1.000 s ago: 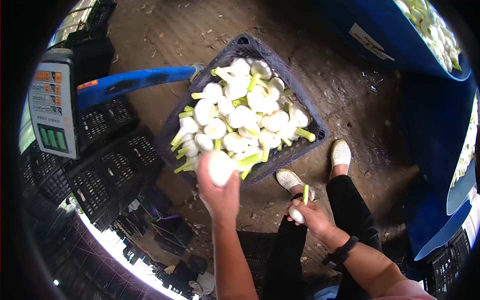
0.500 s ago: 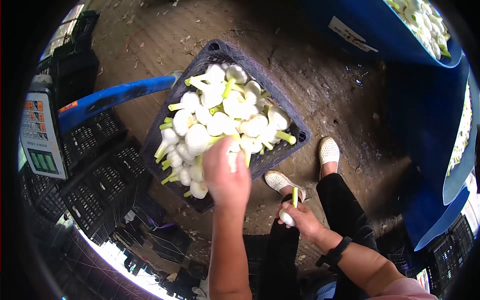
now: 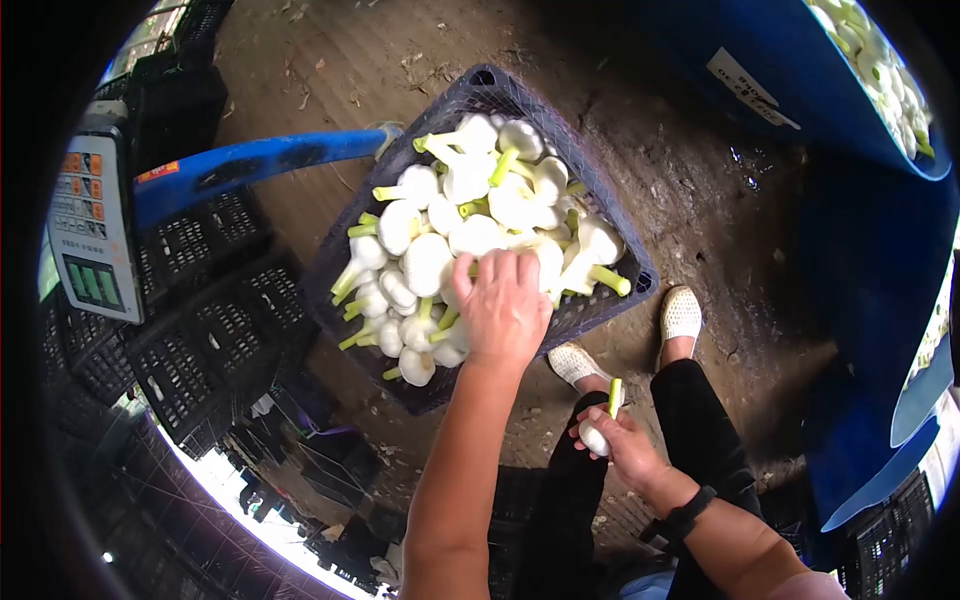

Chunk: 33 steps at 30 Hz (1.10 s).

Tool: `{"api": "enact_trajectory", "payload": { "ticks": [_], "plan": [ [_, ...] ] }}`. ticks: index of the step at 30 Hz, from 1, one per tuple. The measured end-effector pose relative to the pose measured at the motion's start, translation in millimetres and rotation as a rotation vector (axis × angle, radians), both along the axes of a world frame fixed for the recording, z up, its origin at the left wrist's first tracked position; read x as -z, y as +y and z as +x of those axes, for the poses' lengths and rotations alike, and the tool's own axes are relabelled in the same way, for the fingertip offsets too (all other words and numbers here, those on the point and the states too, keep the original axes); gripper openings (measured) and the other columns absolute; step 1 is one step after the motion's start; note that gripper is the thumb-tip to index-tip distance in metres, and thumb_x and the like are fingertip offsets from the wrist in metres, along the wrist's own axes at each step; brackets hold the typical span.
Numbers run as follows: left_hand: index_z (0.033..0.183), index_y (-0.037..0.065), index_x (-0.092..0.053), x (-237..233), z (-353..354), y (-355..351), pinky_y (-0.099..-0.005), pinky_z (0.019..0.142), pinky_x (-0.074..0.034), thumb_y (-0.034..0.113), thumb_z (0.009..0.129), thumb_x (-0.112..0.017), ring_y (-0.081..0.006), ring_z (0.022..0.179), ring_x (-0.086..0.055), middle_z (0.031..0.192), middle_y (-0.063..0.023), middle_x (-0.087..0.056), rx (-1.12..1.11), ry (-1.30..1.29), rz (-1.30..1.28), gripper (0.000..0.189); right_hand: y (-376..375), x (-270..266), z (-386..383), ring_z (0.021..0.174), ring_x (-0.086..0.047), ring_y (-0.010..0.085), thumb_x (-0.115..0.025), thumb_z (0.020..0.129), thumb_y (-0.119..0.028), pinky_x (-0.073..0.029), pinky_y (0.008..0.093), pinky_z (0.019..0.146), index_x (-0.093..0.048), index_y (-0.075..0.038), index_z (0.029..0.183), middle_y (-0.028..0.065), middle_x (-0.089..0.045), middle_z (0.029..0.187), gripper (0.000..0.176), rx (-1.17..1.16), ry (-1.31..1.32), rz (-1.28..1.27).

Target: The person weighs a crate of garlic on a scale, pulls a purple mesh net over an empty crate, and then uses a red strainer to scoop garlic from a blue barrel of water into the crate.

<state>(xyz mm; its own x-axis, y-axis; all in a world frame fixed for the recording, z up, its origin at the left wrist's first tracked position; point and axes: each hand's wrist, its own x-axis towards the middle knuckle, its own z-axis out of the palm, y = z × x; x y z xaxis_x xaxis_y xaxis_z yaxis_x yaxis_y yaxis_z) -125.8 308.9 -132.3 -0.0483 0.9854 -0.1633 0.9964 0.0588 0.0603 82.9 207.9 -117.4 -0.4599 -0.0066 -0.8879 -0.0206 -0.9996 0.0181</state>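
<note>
A dark mesh-lined plastic crate [image 3: 585,320] is heaped with white garlic bulbs [image 3: 427,262] that have short green stems. My left hand [image 3: 505,305] reaches down into the heap near the crate's front side. Its fingers are curled over a bulb there, which the hand mostly hides. Lower right, in front of my legs, my right hand [image 3: 625,445] grips one garlic bulb [image 3: 594,438] whose cut green stem points up. A dark band circles the right wrist.
At left stands a scale display [image 3: 95,220] beside a blue bar [image 3: 255,165]. Stacked black crates [image 3: 215,340] lie below it. Large blue containers [image 3: 690,60] holding more garlic rise at right. White shoes [image 3: 682,315] rest on the dirt floor.
My left hand has shifted farther over the garlic and its fingers have turned down onto the heap. My right hand keeps hold of its bulb. The whole view has shifted slightly.
</note>
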Motion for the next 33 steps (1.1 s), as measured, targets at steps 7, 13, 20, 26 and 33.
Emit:
{"api": "enact_trajectory", "payload": {
  "ticks": [7,13,20,26,33],
  "plan": [
    [0.089,0.006,-0.052,-49.4,14.9,-33.0,-0.0452,0.084,-0.037,0.015,0.061,-0.067,-0.0253,0.087,-0.053,0.087,-0.0086,-0.055,-0.375,-0.057,0.092,0.033,-1.0,2.9,-2.2,0.07,-0.058,0.0103,-0.051,0.093,-0.032,-0.043,0.0219,0.056,-0.051,-0.007,0.099,0.0032,-0.061,0.083,0.025,-0.033,-0.004,-0.018],
    [0.084,0.003,-0.053,-33.8,33.0,-49.5,-0.0322,0.064,-0.045,0.013,0.073,-0.069,-0.0163,0.068,-0.054,0.079,-0.005,-0.059,-1.131,-0.671,0.25,0.022,0.7,4.4,-3.7,0.07,-0.058,0.0103,-0.051,0.093,-0.031,-0.042,0.022,0.056,-0.051,-0.007,0.099,0.0023,-0.06,0.082,0.025,-0.025,-0.007,-0.027],
    [0.081,0.005,-0.059,18.8,53.3,6.8,-0.0373,0.058,-0.047,0.028,0.075,-0.071,-0.0283,0.063,-0.06,0.073,-0.0096,-0.063,-0.911,-0.309,-0.069,0.027,-10.7,10.5,-2.9,0.071,-0.058,0.0114,-0.05,0.093,-0.029,-0.042,0.0227,0.056,-0.052,-0.006,0.1,0.0019,-0.059,0.081,0.024,0.063,-0.022,-0.011],
    [0.116,-0.001,-0.049,-31.8,29.3,-22.9,-0.0341,0.086,-0.042,0.005,0.073,-0.068,-0.0245,0.102,-0.052,0.116,-0.0141,-0.052,-0.754,-0.269,0.436,0.047,6.1,4.1,-4.7,0.069,-0.058,0.0111,-0.053,0.092,-0.029,-0.043,0.0218,0.055,-0.052,-0.006,0.099,0.0038,-0.06,0.082,0.025,0.048,-0.013,-0.035],
    [0.131,0.005,-0.043,15.6,32.3,-17.6,-0.0533,0.107,-0.018,0.023,0.077,-0.063,-0.0379,0.132,-0.024,0.142,-0.0248,-0.024,-0.426,0.064,-0.043,0.06,-0.2,5.2,-11.9,0.064,-0.056,0.0104,-0.057,0.09,-0.029,-0.044,0.0241,0.055,-0.061,-0.003,0.096,0.0022,-0.06,0.077,0.027,0.108,-0.089,0.019]
  ]
}}
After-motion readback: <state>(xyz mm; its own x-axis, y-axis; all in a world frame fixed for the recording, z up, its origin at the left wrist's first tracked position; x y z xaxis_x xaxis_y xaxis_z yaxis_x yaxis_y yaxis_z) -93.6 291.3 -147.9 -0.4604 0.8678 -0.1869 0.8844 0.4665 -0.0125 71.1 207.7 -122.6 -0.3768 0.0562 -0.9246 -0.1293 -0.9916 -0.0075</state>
